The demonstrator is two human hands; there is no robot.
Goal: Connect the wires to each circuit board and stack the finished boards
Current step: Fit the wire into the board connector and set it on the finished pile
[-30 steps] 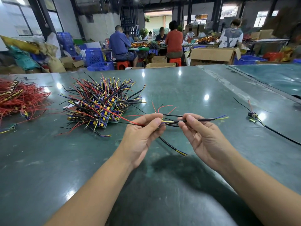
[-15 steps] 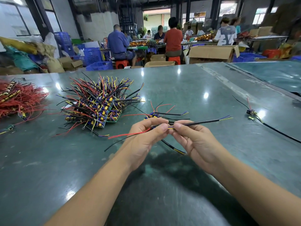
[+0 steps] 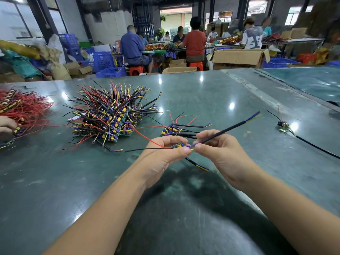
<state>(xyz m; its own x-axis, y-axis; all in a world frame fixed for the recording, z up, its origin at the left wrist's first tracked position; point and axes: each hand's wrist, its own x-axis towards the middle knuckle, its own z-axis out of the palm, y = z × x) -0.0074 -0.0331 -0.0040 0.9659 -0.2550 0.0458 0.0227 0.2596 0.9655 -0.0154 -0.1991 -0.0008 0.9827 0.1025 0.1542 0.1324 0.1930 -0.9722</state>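
My left hand [image 3: 165,153] pinches a small circuit board [image 3: 177,145] with a red and a black wire trailing off to the left. Close beside it, my right hand [image 3: 219,153] pinches a black sheathed cable [image 3: 230,128] at its blue and yellow leads, right at the board's edge; the cable's free end points up and to the right. A small stack of wired boards [image 3: 172,130] lies just beyond my hands. A large pile of wired boards [image 3: 110,115] sits to the left of it.
A heap of red-wired parts [image 3: 22,107] lies at the far left, where another person's hand [image 3: 6,126] holds one. A lone board with a long black cable [image 3: 284,124] lies at the right. The green table [image 3: 92,181] carries all of this. People work at benches behind.
Both hands have drawn together and lifted slightly. The cable in my right hand has tilted from near level to pointing up-right. The small stack beyond my hands has come into view.
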